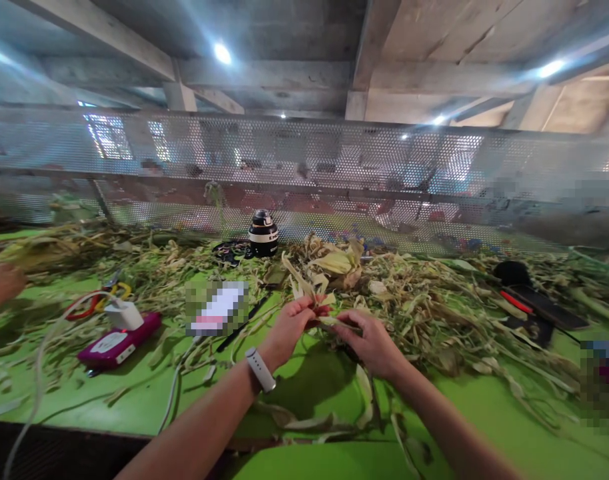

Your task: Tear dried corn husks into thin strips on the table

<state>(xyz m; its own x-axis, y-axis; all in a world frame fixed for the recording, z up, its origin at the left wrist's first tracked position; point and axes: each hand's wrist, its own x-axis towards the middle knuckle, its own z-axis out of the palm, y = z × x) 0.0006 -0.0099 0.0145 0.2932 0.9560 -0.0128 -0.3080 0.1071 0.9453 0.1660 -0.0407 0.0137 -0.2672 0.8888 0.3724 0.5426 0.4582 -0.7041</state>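
Observation:
My left hand (290, 328), with a pale band at its wrist, pinches a bunch of dry corn husk strips (304, 288) that fan upward from the fingers. Close to its right, my right hand (370, 339) has thumb and fingers closed on a greenish husk strip (329, 321) running toward the left hand. The fingertips of both hands nearly meet there, and exactly how the strips cross is hard to make out. Behind them a heap of dried husks (409, 300) spreads over the green table (304, 380). A loose strip (365, 393) lies below the right hand.
Left of my hands lie a blurred phone (219, 308) with its cable and a purple power strip (119, 341) bearing a white charger (124, 313). A black jar (263, 235) stands before the perforated metal screen (304, 153). Another person's hand (3, 283) reaches in at far left.

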